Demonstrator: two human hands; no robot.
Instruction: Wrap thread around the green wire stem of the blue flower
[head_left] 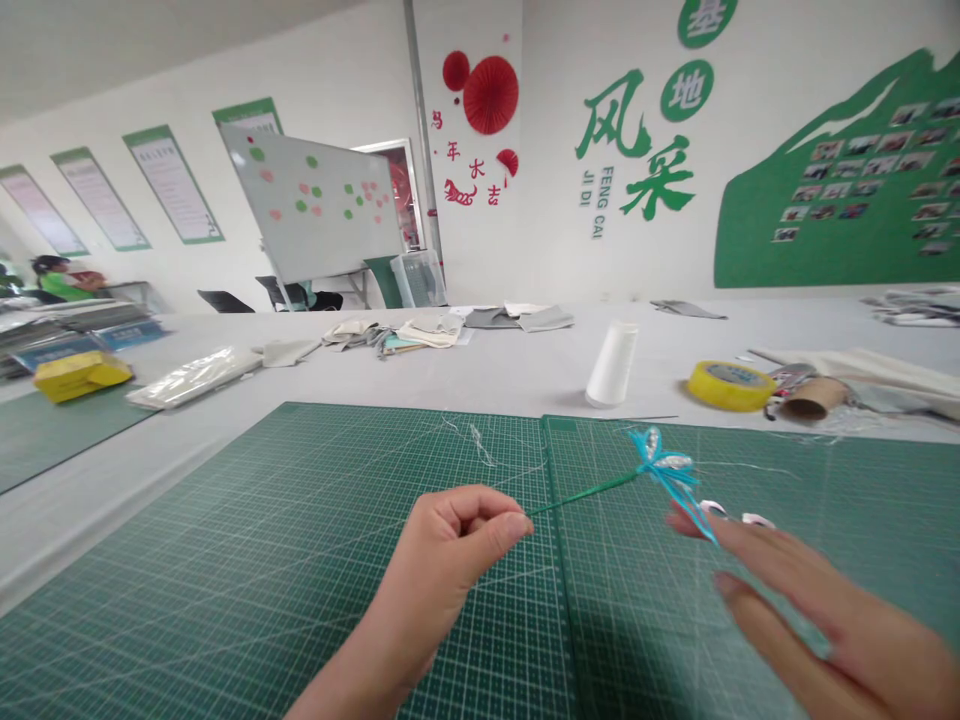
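One thin green stem (592,492) with a blue thread ornament (664,465) is pinched in the left hand (457,550) above the green gridded mat (300,520) — the right hand (840,610), fingers spread near the loose strands (696,510), could snag them by brushing past.

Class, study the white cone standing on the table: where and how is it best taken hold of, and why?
Probably around the middle of the white cone, coming from the near side, thumb on one flank and fingers on the other. It stands upright and narrows upward, so a pinch at the top might slip. The yellow tape roll sits apart, to its right.
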